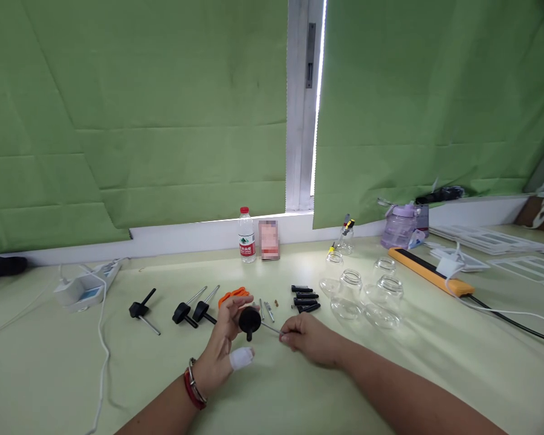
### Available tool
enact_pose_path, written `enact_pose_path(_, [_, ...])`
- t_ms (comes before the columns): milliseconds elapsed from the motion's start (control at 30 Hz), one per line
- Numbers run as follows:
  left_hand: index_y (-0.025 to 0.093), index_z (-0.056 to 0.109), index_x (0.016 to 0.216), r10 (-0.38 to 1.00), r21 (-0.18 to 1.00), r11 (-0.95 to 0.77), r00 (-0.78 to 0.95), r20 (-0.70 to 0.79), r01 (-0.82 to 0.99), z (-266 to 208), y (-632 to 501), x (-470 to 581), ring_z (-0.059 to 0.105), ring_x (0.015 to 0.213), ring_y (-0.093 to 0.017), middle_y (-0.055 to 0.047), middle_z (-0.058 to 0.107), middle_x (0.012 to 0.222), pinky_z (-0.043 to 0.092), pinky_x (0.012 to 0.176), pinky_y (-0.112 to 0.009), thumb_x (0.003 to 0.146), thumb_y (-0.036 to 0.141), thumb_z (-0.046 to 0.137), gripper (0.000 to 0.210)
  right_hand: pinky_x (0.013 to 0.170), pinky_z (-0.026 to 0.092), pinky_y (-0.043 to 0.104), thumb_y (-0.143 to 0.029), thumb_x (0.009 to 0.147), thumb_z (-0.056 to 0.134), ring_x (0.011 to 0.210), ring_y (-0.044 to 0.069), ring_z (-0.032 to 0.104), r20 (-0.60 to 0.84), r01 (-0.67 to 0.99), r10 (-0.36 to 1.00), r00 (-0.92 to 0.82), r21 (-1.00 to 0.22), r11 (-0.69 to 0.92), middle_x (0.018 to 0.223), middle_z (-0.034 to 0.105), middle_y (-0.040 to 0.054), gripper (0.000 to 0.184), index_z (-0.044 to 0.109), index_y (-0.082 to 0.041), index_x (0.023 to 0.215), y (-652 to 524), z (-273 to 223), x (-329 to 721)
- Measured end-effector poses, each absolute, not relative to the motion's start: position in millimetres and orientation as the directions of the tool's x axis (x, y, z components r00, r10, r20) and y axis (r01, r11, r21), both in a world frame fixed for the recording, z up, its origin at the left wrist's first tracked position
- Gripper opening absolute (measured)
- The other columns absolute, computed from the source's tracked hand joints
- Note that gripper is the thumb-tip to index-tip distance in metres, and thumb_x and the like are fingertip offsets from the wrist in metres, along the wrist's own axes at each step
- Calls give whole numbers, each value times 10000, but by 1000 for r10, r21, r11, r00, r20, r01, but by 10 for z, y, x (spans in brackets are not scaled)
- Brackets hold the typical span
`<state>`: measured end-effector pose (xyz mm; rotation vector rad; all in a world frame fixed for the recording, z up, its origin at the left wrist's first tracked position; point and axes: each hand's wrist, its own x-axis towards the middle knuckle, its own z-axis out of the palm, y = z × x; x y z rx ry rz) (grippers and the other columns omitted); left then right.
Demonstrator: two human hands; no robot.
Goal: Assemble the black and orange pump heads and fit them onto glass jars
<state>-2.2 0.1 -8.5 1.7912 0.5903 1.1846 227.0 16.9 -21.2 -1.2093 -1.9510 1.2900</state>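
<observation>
Your right hand (312, 342) pinches the metal rod (271, 328) near its outer end, the fingers closed tightly on it. Your left hand (216, 357) curves around the left side of the black round cap (249, 319), its thumb spread apart below; whether those fingers actually grip the cap, you cannot tell from this angle. The cap sits in front of you, above the bench (140, 380), with the rod running from it towards your right hand.

The step in hand looks like handling the rod at the cap. The next move calls for a steady left hand behind the cap and a light pinch that keeps the rod in line with it.

Three similar rod-and-cap pieces (181, 313) lie to the left. Beyond your hands are the orange parts (233, 294), the small metal pins (269, 311) and the black spring-fitted shafts (306, 301); the clear jars (347, 297) stand farther right.
</observation>
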Motion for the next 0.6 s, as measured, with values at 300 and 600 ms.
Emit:
enact_pose_path(300, [207, 557, 1072, 820, 725, -477, 548, 164, 497, -130, 63, 0, 572, 910, -209, -58, 611, 991, 462, 826, -364, 743, 221, 585, 330, 521, 304, 214, -223, 752, 515, 557, 101, 418, 83, 567, 886, -457, -740, 362, 584, 518, -11, 183, 637, -151, 636, 223, -214, 2323])
enact_pose_path(600, [213, 561, 1109, 819, 557, -545, 540, 195, 626, -134, 87, -41, 577, 899, -204, -50, 642, 992, 454, 801, -329, 733, 188, 563, 377, 655, 392, 234, -314, 831, 498, 763, 153, 575, 230, 731, 915, -332, -550, 404, 879, 648, 49, 220, 672, -182, 856, 364, -28, 2308])
